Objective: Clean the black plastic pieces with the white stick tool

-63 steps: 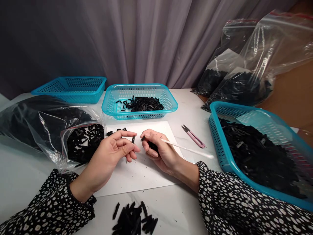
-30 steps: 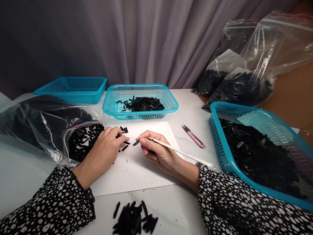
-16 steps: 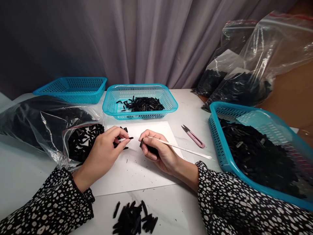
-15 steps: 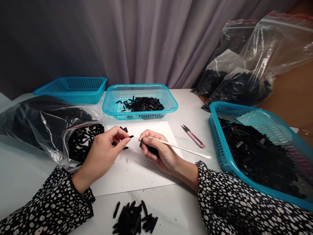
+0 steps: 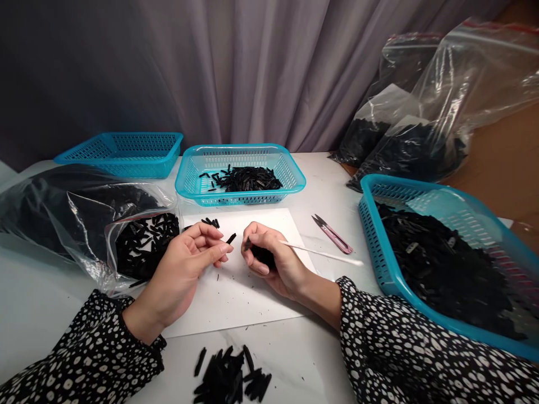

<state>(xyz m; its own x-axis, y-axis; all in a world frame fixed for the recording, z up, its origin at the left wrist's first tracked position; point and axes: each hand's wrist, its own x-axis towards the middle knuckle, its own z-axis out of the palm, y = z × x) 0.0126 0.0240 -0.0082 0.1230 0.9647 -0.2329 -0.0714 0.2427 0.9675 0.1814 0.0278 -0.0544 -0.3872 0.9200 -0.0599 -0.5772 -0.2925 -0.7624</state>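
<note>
1. The left hand [image 5: 196, 261] pinches a black strip [image 5: 231, 238] between thumb and fingers, above the paper [image 5: 261, 300]; the grip sits at one end, probably so that the other end stands free.
2. The right hand [image 5: 275, 255] is curled closed around a dark bundle [image 5: 263, 256], with a small dark piece [image 5: 247, 243] at the fingertips; what the bundle is, I cannot tell.
3. A white stick [image 5: 322, 252] runs back out of the right hand, past the wrist, perhaps lying that way to stay clear of the fingertips.
4. The paper lies on the bench [image 5: 314, 350] beneath both hands, its paleness likely making dark crumbs easy to see.
5. A black heap [image 5: 223, 376] lies nearest the body, seemingly within easy reach.
6. The pink snips [image 5: 334, 235] rest beside the paper, near the right-hand basket [image 5: 374, 241].
</note>
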